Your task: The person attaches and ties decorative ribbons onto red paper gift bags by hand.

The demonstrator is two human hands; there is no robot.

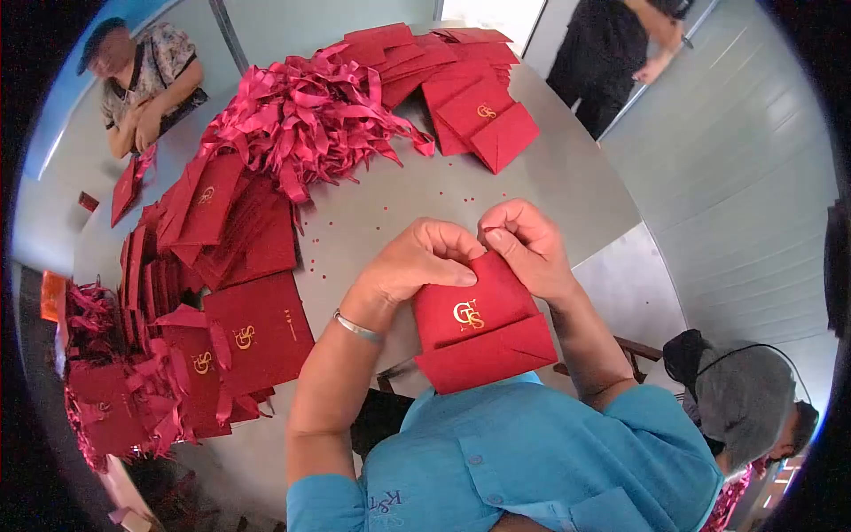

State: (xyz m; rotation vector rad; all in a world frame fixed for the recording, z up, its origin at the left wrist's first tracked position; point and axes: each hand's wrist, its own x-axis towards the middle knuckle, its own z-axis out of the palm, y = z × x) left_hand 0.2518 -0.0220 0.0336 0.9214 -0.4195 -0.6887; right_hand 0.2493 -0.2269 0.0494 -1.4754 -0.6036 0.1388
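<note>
**Red envelope pinched at its top edge**

On the grey table (550, 186) lies a ribbon heap (310, 115). Nearer, against the blue shirt, the red envelope (479, 328) is gripped by the left hand (417, 262) and right hand (525, 244), fingers closed on its upper edge.

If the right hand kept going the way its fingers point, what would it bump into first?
Probably the left hand: the right hand points leftward over the red gold-monogrammed paper envelope, and their fingertips nearly touch already.

A gold "GS" monogram stands on the red envelope (474, 324). The same monogram marks other envelopes (257, 332). The blue shirt (532, 470) bears stitched letters, seemingly "KST".
</note>
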